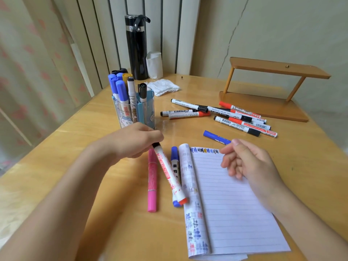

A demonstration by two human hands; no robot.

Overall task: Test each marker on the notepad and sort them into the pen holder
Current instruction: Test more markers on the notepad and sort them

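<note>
My left grip (139,142) pinches the red-tailed marker (167,172) by its cap, just left of the notepad (235,204); my right grip (250,164) hangs slack, empty. The cap could slip off (marker drops, rolls).

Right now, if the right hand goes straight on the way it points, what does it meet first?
Probably the blue marker lying just beyond the top edge of the notepad; the right hand points forward-left, thumb close to it. Hand height is unclear, so it may pass over.
</note>
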